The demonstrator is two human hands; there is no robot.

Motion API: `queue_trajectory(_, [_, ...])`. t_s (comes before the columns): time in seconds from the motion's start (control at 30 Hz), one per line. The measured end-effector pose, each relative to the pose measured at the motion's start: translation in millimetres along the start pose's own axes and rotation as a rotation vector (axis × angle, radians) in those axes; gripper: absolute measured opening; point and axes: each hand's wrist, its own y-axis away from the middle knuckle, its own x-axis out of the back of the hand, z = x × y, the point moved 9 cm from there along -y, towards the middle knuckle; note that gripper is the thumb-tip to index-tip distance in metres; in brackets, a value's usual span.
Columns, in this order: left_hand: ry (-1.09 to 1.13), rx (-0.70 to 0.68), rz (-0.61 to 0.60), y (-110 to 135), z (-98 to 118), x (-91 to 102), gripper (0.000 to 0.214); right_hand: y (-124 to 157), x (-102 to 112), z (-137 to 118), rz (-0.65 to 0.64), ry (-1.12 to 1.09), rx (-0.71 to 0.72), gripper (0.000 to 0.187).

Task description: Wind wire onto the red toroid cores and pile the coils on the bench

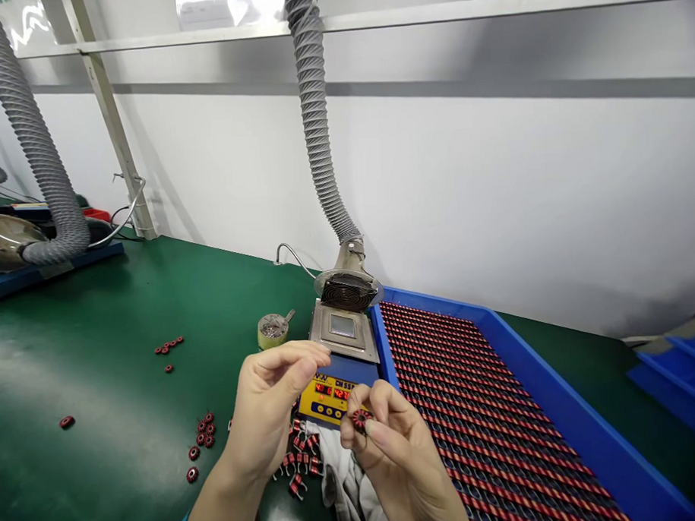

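Between the thumb and fingers of my right hand (397, 452) is a small toroidal coil (361, 420), wound in red and black, its ring face toward me. My left hand (273, 404) is raised beside it with thumb and fingertips pinched together; whatever they hold, if anything, is too small to make out. Behind both hands stands a solder pot (342, 327) with a yellow panel (317, 407) and lit red digits. Several loose coils with wire leads (300, 461) lie below my hands, next to a whitish cloth (346, 473).
A blue tray (533, 360) on the right holds dense rows of red-black coils. More coils (204, 433) are scattered over the green table (121, 481) at left. A small cup (272, 331) with a utensil stands left of the pot. A fume hose (314, 117) hangs above.
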Motion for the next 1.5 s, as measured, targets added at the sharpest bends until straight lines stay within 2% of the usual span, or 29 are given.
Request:
queue_trajectory(0.13, [-0.197, -0.086, -0.132, 1.8, 12.2, -3.7, 0.011, -0.3, 7.7, -13.8, 0.006, 0.174, 0.143, 0.021])
queue_trajectory(0.23, [-0.394, -0.053, -0.331, 6.3, 10.8, -20.1, 0.016, 3.6, 10.1, -26.4, 0.032, 0.415, 0.297, 0.015])
queue_trajectory(0.33, [-0.586, 0.065, -0.553, 16.0, -2.4, -38.7, 0.023, 9.3, 13.5, -32.0, 0.144, 0.507, 0.364, 0.035])
queue_trajectory(0.4, [-0.651, 0.095, -0.606, 19.7, -7.7, -45.3, 0.019, 11.7, 11.8, -33.0, 0.178, 0.496, 0.376, 0.039])
queue_trajectory(0.5, [-0.659, 0.037, -0.527, 17.0, -6.4, -45.8, 0.016, 10.0, 8.1, -31.0, 0.158, 0.424, 0.336, 0.03])
queue_trajectory(0.57, [-0.621, -0.043, -0.462, 15.3, -1.6, -43.7, 0.019, 5.9, 8.1, -25.4, 0.122, 0.282, 0.251, 0.027])
queue_trajectory(0.67, [-0.459, -0.14, -0.368, 14.1, 7.8, -35.5, 0.018, 0.8, 7.5, -15.9, 0.062, 0.071, 0.115, 0.025])
queue_trajectory(0.73, [-0.351, -0.172, -0.284, 11.6, 13.0, -25.7, 0.018, -0.5, 8.8, -12.5, 0.063, 0.014, 0.066, 0.025])
queue_trajectory(0.8, [-0.339, -0.139, -0.248, 7.9, 10.8, -20.2, 0.014, -0.8, 10.1, -10.8, 0.074, 0.001, 0.048, 0.026])
queue_trajectory(0.9, [-0.367, 0.055, -0.343, 5.0, -9.4, -26.7, 0.019, -0.8, 8.7, -9.4, 0.067, 0.009, 0.044, 0.026])
queue_trajectory(0.97, [-0.27, 0.162, -0.383, 6.0, -20.5, -32.8, 0.017, -0.8, 8.4, -8.5, 0.071, 0.008, 0.044, 0.026])
queue_trajectory(1.13, [0.019, 0.246, -0.208, 7.4, -30.2, -31.4, 0.009, -1.5, 7.6, -4.9, 0.074, 0.01, 0.026, 0.026])
queue_trajectory(1.23, [0.113, 0.24, -0.147, 6.9, -30.9, -29.7, 0.008, -1.9, 6.1, -4.4, 0.06, 0.018, 0.024, 0.025])
queue_trajectory(1.37, [0.146, 0.104, -0.02, -2.0, -18.4, -10.3, 0.008, -1.6, 5.7, -5.0, 0.059, 0.027, 0.012, 0.025])
queue_trajectory(1.43, [0.091, 0.101, -0.071, -5.2, -14.2, -8.5, 0.015, -1.5, 5.8, -5.0, 0.06, 0.02, 0.007, 0.026])
queue_trajectory(1.5, [-0.066, 0.15, -0.241, -3.8, -14.3, -19.3, 0.03, -2.0, 7.0, -4.5, 0.058, 0.0, 0.008, 0.027])
